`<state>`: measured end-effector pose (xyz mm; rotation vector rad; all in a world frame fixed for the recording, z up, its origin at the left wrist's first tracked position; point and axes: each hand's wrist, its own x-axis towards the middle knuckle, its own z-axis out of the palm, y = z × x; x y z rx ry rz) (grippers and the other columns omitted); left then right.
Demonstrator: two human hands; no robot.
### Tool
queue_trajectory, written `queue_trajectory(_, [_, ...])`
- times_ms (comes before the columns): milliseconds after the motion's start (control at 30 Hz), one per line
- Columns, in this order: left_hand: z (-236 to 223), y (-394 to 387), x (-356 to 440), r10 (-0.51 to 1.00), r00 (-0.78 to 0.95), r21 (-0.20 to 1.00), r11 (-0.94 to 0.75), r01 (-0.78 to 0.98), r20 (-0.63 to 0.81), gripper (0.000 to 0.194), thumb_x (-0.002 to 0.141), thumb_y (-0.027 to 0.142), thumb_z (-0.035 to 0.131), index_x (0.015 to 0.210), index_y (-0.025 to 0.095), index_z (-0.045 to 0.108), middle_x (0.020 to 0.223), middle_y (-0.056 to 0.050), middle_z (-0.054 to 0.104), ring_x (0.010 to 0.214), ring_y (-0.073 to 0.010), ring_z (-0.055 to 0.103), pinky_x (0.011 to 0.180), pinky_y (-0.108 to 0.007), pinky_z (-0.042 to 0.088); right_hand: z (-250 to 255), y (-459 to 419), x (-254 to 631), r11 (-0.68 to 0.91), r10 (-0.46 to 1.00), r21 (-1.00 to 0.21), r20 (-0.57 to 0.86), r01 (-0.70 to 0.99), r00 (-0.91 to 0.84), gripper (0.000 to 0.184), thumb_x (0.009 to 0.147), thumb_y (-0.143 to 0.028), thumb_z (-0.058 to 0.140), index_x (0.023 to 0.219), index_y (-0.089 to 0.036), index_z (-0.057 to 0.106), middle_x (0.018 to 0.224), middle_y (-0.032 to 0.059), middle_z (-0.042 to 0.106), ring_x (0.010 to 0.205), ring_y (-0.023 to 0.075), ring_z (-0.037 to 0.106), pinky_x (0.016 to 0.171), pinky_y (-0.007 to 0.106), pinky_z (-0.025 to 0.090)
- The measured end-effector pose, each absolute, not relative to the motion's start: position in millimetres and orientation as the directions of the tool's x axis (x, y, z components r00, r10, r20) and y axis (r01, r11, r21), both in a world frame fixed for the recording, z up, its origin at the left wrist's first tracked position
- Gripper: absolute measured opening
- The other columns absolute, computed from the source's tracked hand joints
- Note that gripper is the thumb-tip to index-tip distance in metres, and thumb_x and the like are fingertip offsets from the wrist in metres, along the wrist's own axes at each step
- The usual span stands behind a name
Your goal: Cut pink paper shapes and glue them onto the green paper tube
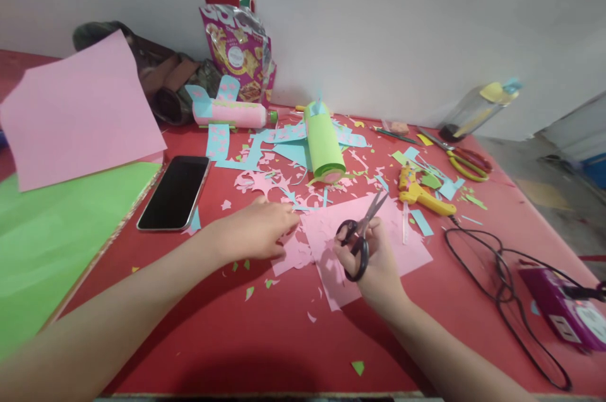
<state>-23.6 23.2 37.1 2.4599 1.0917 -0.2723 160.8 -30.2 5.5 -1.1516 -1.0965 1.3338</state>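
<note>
My right hand [376,257] grips a pair of scissors [370,216] with black handles, the blades pointing up and slightly apart. Below it lies a pink sheet of paper [341,282]. My left hand [258,231] rests palm down over pink paper scraps [291,257], fingers loosely stretched to the right and apparently holding nothing; its fingertips are partly hidden. Just beyond, pink cut-outs [262,182] are scattered. A green paper-wrapped tube [324,143] with light-blue wings stands behind the scraps. A pink-wrapped bottle [231,113] with blue paper pieces lies to its left.
A phone [174,194] lies left, beside green paper [61,238] and a large pink sheet [85,112]. On the right are a yellow glue gun [426,197], its cable, a purple power strip [553,307], larger scissors [466,159] and a clear bottle [473,112]. A snack bag [239,55] stands behind.
</note>
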Motion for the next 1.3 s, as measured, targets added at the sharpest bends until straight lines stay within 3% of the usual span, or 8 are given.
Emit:
queue_trajectory(167, [24.1, 18.8, -20.4, 0.599, 0.744, 0.368, -0.647, 0.668, -0.296, 0.03, 0.066, 0.014, 0.061, 0.093, 0.021, 0.052, 0.096, -0.003, 0.053, 0.089, -0.0191, 0.048, 0.072, -0.029, 0.031, 5.6, -30.2, 161.1, -0.063, 0.998, -0.989, -0.061, -0.135, -0.023, 0.033, 0.062, -0.01, 0.062, 0.072, -0.024, 0.034, 0.068, -0.0074, 0.05, 0.055, 0.0075, 0.048, 0.046, 0.02, 0.039])
queue_trajectory(433, [24.8, 19.8, -18.9, 0.589, 0.746, 0.36, -0.653, 0.666, -0.311, 0.014, 0.067, 0.008, 0.055, 0.079, 0.016, 0.051, 0.088, -0.004, 0.051, 0.086, -0.0189, 0.047, 0.07, -0.03, 0.031, 8.6, -30.2, 160.0, -0.076, 0.997, -0.99, -0.074, -0.116, -0.023, 0.033, 0.062, -0.012, 0.063, 0.071, -0.024, 0.033, 0.068, -0.0074, 0.05, 0.052, 0.007, 0.047, 0.046, 0.02, 0.039])
queue_trajectory(733, [39.3, 20.3, -15.1, 0.586, 0.694, 0.326, -0.617, 0.717, -0.418, 0.015, 0.07, 0.002, 0.043, 0.072, 0.015, 0.051, 0.074, -0.002, 0.057, 0.071, -0.0152, 0.048, 0.068, -0.029, 0.03, 6.0, -29.8, 160.6, -0.059, 0.998, -0.992, -0.056, -0.114, -0.029, 0.035, 0.062, -0.014, 0.064, 0.071, -0.024, 0.032, 0.068, -0.0072, 0.049, 0.054, 0.0075, 0.047, 0.048, 0.021, 0.04])
queue_trajectory(867, [43.6, 23.6, -20.1, 0.573, 0.728, 0.383, -0.619, 0.686, -0.377, 0.016, 0.074, 0.005, 0.04, 0.069, 0.016, 0.05, 0.066, 0.0, 0.056, 0.057, -0.0107, 0.043, 0.07, -0.03, 0.032, 6.6, -29.8, 160.6, -0.061, 0.998, -0.992, -0.058, -0.112, -0.028, 0.035, 0.061, -0.015, 0.063, 0.071, -0.024, 0.031, 0.067, -0.007, 0.048, 0.054, 0.0079, 0.048, 0.047, 0.021, 0.04])
queue_trajectory(1100, [37.5, 32.7, -30.1, 0.689, 0.689, 0.401, -0.579, 0.71, -0.224, 0.016, 0.078, 0.014, 0.039, 0.067, 0.016, 0.049, 0.069, -0.003, 0.056, 0.065, -0.0138, 0.048, 0.06, -0.026, 0.033, 7.0, -30.3, 160.0, -0.06, 0.998, -0.99, -0.057, -0.125, -0.027, 0.033, 0.061, -0.014, 0.063, 0.07, -0.024, 0.032, 0.067, -0.0074, 0.048, 0.054, 0.0076, 0.047, 0.048, 0.02, 0.04])
queue_trajectory(1300, [31.8, 33.7, -31.2, 0.723, 0.643, 0.409, -0.522, 0.749, -0.254, 0.02, 0.082, 0.018, 0.033, 0.072, 0.016, 0.051, 0.067, -0.004, 0.055, 0.063, -0.0147, 0.05, 0.055, -0.025, 0.033, 6.5, -30.0, 160.2, -0.055, 0.998, -0.991, -0.052, -0.12, -0.027, 0.032, 0.061, -0.013, 0.062, 0.071, -0.024, 0.033, 0.068, -0.0074, 0.049, 0.054, 0.0072, 0.046, 0.047, 0.02, 0.039])
